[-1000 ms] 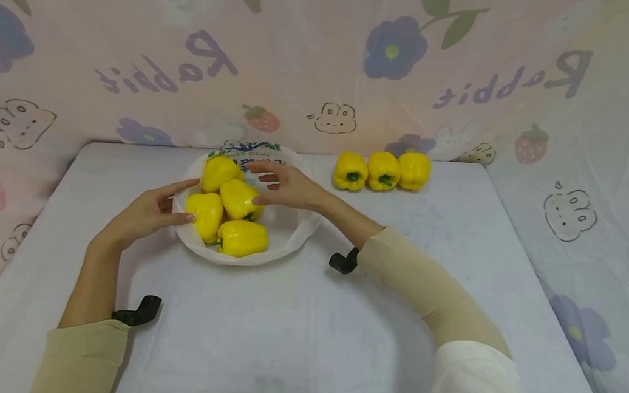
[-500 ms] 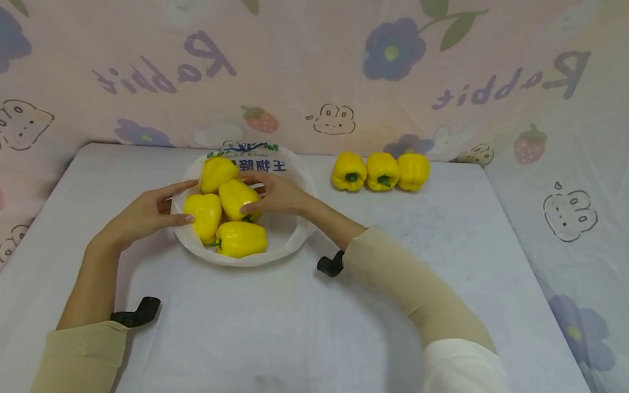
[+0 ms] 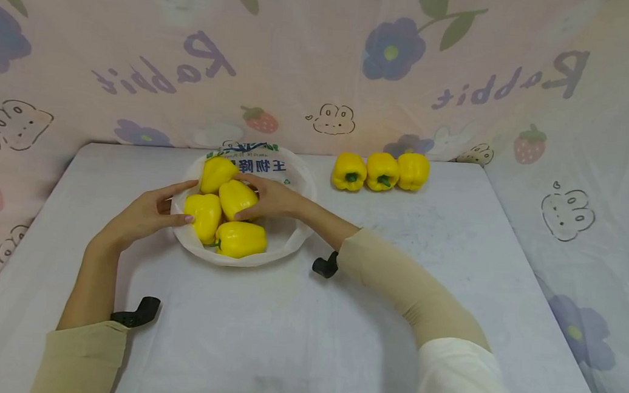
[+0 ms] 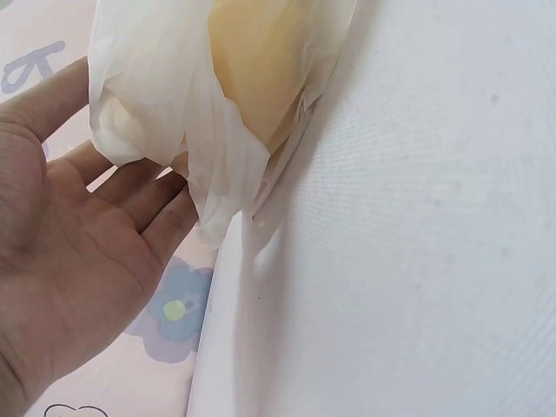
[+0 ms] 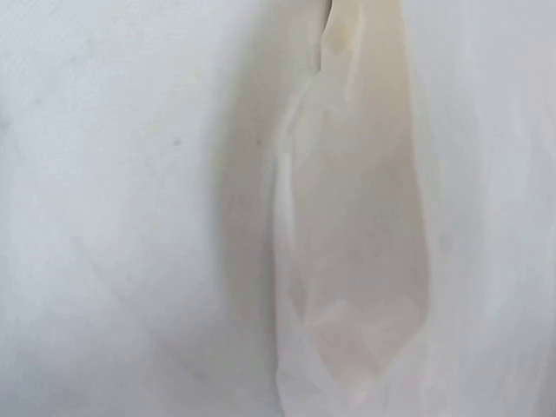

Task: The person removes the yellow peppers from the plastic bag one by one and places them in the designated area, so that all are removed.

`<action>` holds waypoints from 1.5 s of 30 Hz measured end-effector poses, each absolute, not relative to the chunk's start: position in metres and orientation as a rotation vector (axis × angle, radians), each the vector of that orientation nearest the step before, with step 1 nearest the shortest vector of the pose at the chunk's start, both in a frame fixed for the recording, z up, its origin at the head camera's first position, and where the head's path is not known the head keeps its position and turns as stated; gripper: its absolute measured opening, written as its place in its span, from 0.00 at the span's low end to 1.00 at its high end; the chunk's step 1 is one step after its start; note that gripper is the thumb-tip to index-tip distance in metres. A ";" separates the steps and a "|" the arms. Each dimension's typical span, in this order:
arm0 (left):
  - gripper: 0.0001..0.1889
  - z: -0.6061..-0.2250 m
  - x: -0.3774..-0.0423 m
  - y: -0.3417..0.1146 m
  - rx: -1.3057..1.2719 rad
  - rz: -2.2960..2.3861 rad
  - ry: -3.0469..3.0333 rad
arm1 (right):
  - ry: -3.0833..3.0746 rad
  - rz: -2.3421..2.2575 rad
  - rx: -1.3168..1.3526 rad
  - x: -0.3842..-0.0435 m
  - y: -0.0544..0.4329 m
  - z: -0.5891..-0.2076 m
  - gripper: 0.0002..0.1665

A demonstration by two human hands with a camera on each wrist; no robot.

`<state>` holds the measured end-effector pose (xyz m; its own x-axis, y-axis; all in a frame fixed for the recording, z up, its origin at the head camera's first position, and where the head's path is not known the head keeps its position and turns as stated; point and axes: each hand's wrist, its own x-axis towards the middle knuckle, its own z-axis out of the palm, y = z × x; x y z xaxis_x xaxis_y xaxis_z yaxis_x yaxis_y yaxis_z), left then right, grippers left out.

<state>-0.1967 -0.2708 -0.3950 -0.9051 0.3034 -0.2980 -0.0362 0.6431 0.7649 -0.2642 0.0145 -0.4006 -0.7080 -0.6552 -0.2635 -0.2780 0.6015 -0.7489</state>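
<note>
A white plastic bag (image 3: 289,243) with blue print stands with its mouth spread, several yellow bell peppers (image 3: 241,240) inside. My left hand (image 3: 146,214) holds the bag's left rim, thumb and fingertips at its edge. In the left wrist view, the left hand's fingers (image 4: 161,204) lie against the bag's thin wall (image 4: 165,87), and a pepper (image 4: 261,69) shows through. Inside the bag, my right hand (image 3: 273,198) grips a bell pepper (image 3: 236,197) from its right side, thumb in front and fingers behind. Only the bag's outer wall (image 5: 356,217) shows in the right wrist view; the right hand is hidden there.
Three more yellow bell peppers (image 3: 383,171) sit in a row at the back of the white-covered table (image 3: 228,336), right of the bag. A patterned cloth (image 3: 302,55) hangs behind the table. Black wrist mounts (image 3: 139,312) stick out beside both sleeves.
My right hand has moved left and slightly forward, and its fingers have closed round a pepper in the bag. The left hand has stayed on the rim.
</note>
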 end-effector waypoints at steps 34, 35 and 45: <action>0.43 -0.397 -0.197 -0.270 0.216 1.165 2.459 | 2.393 -1.263 -0.757 -0.264 0.046 -0.380 0.52; 0.43 -0.397 -0.197 -0.270 0.218 1.168 2.456 | 2.380 -1.291 -0.760 -0.263 0.047 -0.378 0.52; 0.43 -0.399 -0.195 -0.271 0.224 1.177 2.449 | 2.367 -1.415 -0.693 -0.255 0.068 -0.369 0.50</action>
